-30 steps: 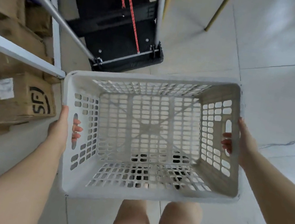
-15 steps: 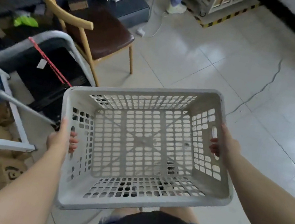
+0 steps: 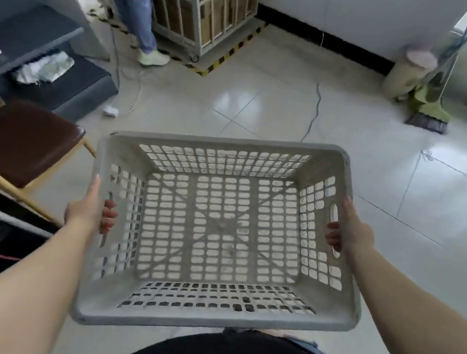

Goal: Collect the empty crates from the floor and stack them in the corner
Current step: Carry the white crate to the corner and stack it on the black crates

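Observation:
I carry one empty grey perforated plastic crate (image 3: 208, 321) in front of my waist, held off the tiled floor with its opening facing up. My left hand (image 3: 88, 208) grips the handle slot in its left wall, fingers poking through to the inside. My right hand (image 3: 351, 230) grips the handle slot in the right wall the same way. The crate holds nothing. No other crate shows in the head view.
A brown-seated wooden chair (image 3: 22, 141) and dark shelving (image 3: 32, 44) stand at left. A person's leg (image 3: 140, 6) and a caged trolley (image 3: 200, 1) are at the back. A bin (image 3: 407, 73) and broom (image 3: 428, 110) lean at back right. Cables (image 3: 314, 113) trail over the floor.
My view has swung up and to the right, away from the cardboard boxes and black cart toward the open floor and far wall. Both hands keep the same grip on the crate.

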A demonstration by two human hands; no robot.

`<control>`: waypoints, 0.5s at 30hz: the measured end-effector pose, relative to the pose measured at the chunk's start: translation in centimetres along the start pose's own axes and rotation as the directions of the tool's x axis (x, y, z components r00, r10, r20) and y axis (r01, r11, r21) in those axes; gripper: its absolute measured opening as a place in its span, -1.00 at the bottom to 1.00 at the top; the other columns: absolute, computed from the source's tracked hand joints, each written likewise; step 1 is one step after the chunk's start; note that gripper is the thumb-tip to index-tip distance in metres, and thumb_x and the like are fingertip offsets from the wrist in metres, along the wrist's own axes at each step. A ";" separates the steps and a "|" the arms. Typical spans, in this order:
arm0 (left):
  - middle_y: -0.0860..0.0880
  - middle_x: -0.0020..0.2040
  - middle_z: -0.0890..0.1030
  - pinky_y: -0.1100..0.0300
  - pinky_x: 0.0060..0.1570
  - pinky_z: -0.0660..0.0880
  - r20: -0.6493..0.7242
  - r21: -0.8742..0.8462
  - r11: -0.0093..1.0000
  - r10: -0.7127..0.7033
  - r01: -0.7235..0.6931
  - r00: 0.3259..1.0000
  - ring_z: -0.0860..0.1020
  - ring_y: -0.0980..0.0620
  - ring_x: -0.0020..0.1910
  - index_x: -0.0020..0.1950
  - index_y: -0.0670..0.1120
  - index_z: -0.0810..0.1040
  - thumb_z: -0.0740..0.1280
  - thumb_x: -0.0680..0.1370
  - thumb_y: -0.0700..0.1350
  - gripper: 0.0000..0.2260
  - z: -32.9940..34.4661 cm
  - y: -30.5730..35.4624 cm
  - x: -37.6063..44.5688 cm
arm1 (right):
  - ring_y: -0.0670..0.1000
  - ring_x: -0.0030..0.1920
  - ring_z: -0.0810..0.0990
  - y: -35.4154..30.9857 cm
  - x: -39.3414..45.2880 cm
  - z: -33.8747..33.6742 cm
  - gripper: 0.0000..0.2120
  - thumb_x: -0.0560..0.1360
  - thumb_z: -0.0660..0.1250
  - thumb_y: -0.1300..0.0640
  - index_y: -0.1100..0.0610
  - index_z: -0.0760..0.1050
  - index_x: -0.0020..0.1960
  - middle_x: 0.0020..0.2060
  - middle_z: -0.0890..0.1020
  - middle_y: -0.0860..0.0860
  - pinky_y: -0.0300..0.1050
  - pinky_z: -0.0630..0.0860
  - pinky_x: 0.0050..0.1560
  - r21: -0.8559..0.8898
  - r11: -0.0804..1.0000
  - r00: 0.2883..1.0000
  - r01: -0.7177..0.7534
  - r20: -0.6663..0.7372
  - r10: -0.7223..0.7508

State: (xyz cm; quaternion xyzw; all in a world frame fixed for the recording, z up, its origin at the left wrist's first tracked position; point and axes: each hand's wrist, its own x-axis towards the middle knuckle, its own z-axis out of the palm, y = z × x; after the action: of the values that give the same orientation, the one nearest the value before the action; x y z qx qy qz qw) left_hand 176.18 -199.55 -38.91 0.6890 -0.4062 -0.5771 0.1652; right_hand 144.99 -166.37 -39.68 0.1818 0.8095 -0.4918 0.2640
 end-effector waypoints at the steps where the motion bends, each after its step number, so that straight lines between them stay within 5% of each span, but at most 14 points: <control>1: -0.05 -0.51 0.43 0.28 -0.57 0.25 0.003 0.027 0.999 0.023 -0.023 1.000 0.33 0.03 -0.67 -0.28 -0.14 0.43 0.12 0.48 0.41 -0.40 1.9 0.8 -0.1 | 0.08 -0.51 0.47 -0.7 1.0 -1.2 -0.25 0.36 0.25 -0.46 0.29 0.54 -0.33 -0.45 0.58 0.18 -0.10 0.39 -0.41 0.014 1.000 1.000 -0.007 -0.014 0.007; 6: -0.09 -0.38 0.48 0.18 -0.46 0.33 0.040 0.105 0.982 0.156 -0.159 0.987 0.37 -0.02 -0.50 -0.24 -0.15 0.50 0.18 0.51 0.35 -0.45 12.4 5.6 -2.1 | 0.08 -0.49 0.46 -3.9 5.5 -6.7 -0.28 0.40 0.26 -0.42 0.30 0.53 -0.31 -0.41 0.58 0.19 -0.10 0.38 -0.40 0.120 0.993 0.995 -0.011 -0.100 0.023; 12: -0.06 -0.57 0.47 0.16 -0.48 0.31 0.192 0.158 0.956 0.216 -0.248 0.957 0.35 0.03 -0.67 -0.29 -0.16 0.46 0.19 0.51 0.34 -0.45 24.9 12.2 -3.9 | 0.07 -0.52 0.44 -7.5 10.2 -12.6 -0.27 0.35 0.27 -0.45 0.28 0.52 -0.31 -0.42 0.57 0.17 -0.11 0.37 -0.41 0.246 0.969 0.973 -0.032 -0.215 0.086; 15: -0.11 -0.44 0.46 0.19 -0.53 0.28 0.299 0.193 0.945 0.201 -0.265 0.933 0.33 -0.01 -0.65 -0.29 -0.14 0.45 0.14 0.38 0.45 -0.38 31.2 15.3 -3.5 | 0.07 -0.54 0.44 -9.1 12.6 -15.0 -0.21 0.21 0.28 -0.55 0.25 0.52 -0.31 -0.48 0.55 0.14 -0.11 0.37 -0.42 0.281 0.958 0.954 -0.060 -0.267 0.138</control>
State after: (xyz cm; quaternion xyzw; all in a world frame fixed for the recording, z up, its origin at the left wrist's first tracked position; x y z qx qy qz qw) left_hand 141.48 -198.83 -34.70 0.5629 -0.5686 -0.5925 0.0938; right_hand 126.23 -156.68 -35.28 0.3252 0.7542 -0.5523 0.1425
